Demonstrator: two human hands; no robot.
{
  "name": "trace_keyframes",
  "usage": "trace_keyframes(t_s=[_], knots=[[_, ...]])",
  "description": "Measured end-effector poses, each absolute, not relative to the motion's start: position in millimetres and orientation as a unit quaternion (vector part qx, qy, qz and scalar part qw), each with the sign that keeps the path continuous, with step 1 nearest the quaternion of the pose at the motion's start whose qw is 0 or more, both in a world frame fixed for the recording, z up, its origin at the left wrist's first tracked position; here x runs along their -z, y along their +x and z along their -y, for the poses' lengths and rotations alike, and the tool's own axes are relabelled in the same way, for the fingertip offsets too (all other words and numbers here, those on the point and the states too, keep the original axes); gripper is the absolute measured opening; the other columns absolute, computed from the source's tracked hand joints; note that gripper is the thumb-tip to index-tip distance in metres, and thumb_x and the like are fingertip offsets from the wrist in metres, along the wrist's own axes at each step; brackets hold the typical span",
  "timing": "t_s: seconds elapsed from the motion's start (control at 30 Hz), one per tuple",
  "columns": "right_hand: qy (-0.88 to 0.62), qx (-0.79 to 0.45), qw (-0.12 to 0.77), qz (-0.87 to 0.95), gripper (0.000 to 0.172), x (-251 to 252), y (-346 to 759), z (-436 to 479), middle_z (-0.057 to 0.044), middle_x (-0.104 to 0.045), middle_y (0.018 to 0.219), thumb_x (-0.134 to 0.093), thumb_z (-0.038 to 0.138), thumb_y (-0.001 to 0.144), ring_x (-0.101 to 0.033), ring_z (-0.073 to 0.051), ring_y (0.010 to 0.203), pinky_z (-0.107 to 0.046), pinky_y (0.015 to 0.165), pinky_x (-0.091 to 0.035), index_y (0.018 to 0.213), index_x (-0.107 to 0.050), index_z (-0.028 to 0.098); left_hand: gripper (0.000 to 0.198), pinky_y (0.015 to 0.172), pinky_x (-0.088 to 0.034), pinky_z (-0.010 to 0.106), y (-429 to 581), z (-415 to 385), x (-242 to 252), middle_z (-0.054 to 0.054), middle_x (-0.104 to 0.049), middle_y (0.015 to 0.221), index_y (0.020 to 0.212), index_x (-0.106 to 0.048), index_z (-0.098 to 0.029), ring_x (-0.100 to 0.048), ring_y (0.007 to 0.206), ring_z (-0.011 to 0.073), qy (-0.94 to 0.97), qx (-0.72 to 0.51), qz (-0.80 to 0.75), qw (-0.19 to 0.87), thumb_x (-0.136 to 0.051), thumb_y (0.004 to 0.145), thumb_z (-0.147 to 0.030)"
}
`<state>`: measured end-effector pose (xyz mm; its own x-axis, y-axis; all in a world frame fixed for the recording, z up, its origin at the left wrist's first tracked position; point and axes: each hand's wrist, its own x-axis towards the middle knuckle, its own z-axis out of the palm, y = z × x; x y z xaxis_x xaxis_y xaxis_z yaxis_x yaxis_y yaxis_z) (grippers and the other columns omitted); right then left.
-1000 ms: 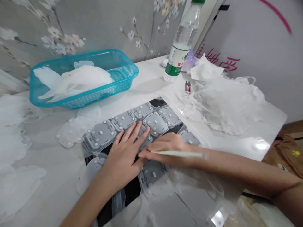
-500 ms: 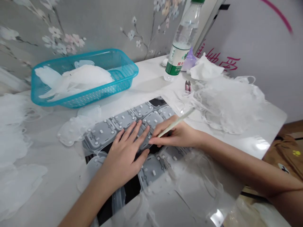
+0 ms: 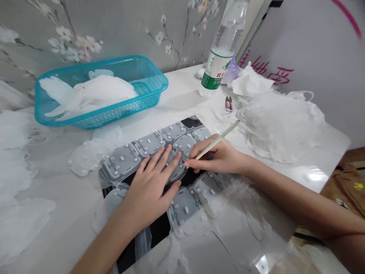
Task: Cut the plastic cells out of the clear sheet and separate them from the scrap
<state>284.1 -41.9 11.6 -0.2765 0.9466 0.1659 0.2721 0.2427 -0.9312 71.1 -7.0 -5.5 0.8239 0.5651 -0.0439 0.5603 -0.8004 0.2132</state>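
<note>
My left hand lies flat with its fingers spread on a translucent moulded sheet, which has rounded panels, small white knobs and slots. Black shows between the panels. In my right hand is a slim, pale pen-shaped tool, pinched low down and slanting up to the right. Its tip is hidden by my fingers, close to the panel edge just right of my left fingertips. Whether the tip is a blade or a point I cannot tell. Clear film covers the sheet's near right part.
A turquoise basket holding whitish pieces stands behind. A water bottle and small dark-red clips are at the back. Clear scraps are heaped at right; cloudy pieces are piled at left, with a few beside the sheet.
My right hand has shifted slightly right and up with the pen-shaped tool, along the panel edge. My left hand stays in place. The view has tilted a little.
</note>
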Motion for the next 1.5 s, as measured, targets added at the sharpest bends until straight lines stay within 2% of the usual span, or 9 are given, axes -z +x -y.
trace_keyframes(t_s=[0.13, 0.27, 0.47, 0.77, 1.0, 1.07, 1.23, 1.5], knots=[[-0.437, -0.521, 0.435, 0.59, 0.017, -5, 279, 43, 0.0, -0.065, 0.065, -0.071, 0.029, 0.076, -0.065, -0.01, 0.052, -0.016, 0.046, -0.052, 0.075, -0.065, 0.013, 0.056, 0.109, -0.028, 0.053, 71, 7, 6, 0.004, -0.017, 0.155, 0.146, -0.025, -0.029, -0.021, 0.142, 0.025, 0.949, -0.011, -0.297, 0.102, -0.038, 0.092, -0.041], [-0.445, -0.536, 0.465, 0.546, 0.019, -3, 278, 44, 0.002, -0.061, 0.058, -0.076, 0.027, 0.069, -0.064, -0.01, 0.049, -0.016, 0.044, -0.052, 0.069, -0.064, 0.012, 0.057, 0.109, -0.029, 0.054, 71, 7, 6, 0.004, -0.017, 0.155, 0.146, -0.023, -0.03, -0.021, 0.142, 0.0251, 0.95, -0.011, -0.296, 0.098, -0.038, 0.092, -0.041], [-0.439, -0.557, 0.459, 0.534, 0.018, -3, 276, 45, 0.001, -0.063, 0.061, -0.073, 0.028, 0.073, -0.064, -0.01, 0.05, -0.017, 0.046, -0.054, 0.072, -0.065, 0.012, 0.057, 0.109, -0.029, 0.053, 71, 7, 6, 0.004, -0.018, 0.155, 0.146, -0.025, -0.029, -0.022, 0.142, 0.0243, 0.951, -0.012, -0.295, 0.094, -0.038, 0.092, -0.041], [-0.432, -0.527, 0.437, 0.588, 0.015, -2, 274, 46, 0.0, -0.064, 0.064, -0.07, 0.026, 0.076, -0.064, -0.01, 0.051, -0.015, 0.046, -0.053, 0.075, -0.065, 0.012, 0.055, 0.11, -0.028, 0.052, 71, 7, 6, 0.005, -0.021, 0.154, 0.145, -0.028, -0.028, -0.023, 0.141, 0.0253, 0.95, -0.02, -0.296, 0.102, -0.04, 0.092, -0.04], [-0.433, -0.365, 0.411, 0.714, 0.013, -9, 282, 44, -0.001, -0.061, 0.059, -0.065, 0.02, 0.08, -0.058, -0.007, 0.05, -0.014, 0.045, -0.046, 0.071, -0.063, 0.011, 0.056, 0.11, -0.027, 0.053, 71, 7, 5, 0.004, -0.019, 0.155, 0.145, -0.027, -0.028, -0.021, 0.142, 0.0254, 0.949, -0.01, -0.297, 0.106, -0.039, 0.092, -0.04], [-0.434, -0.351, 0.411, 0.721, 0.014, -9, 282, 44, -0.001, -0.061, 0.058, -0.065, 0.02, 0.08, -0.058, -0.007, 0.05, -0.015, 0.045, -0.046, 0.07, -0.063, 0.011, 0.056, 0.11, -0.027, 0.053, 71, 7, 5, 0.004, -0.018, 0.155, 0.145, -0.027, -0.029, -0.021, 0.142, 0.0256, 0.949, -0.011, -0.297, 0.107, -0.039, 0.092, -0.041], [-0.449, -0.433, 0.431, 0.652, 0.014, -7, 276, 46, 0.001, -0.06, 0.056, -0.066, 0.023, 0.08, -0.057, -0.006, 0.045, -0.013, 0.038, -0.044, 0.072, -0.063, 0.011, 0.055, 0.109, -0.028, 0.052, 71, 7, 5, 0.004, -0.019, 0.155, 0.145, -0.027, -0.028, -0.023, 0.141, 0.0255, 0.949, -0.019, -0.297, 0.106, -0.04, 0.092, -0.039], [-0.446, -0.516, 0.449, 0.578, 0.023, -3, 273, 46, 0.001, -0.062, 0.059, -0.075, 0.032, 0.071, -0.063, -0.009, 0.049, -0.015, 0.044, -0.051, 0.071, -0.064, 0.012, 0.056, 0.109, -0.028, 0.052, 72, 8, 4, 0.005, -0.02, 0.155, 0.145, -0.028, -0.028, -0.023, 0.141, 0.025, 0.948, -0.012, -0.299, 0.106, -0.04, 0.092, -0.039]])
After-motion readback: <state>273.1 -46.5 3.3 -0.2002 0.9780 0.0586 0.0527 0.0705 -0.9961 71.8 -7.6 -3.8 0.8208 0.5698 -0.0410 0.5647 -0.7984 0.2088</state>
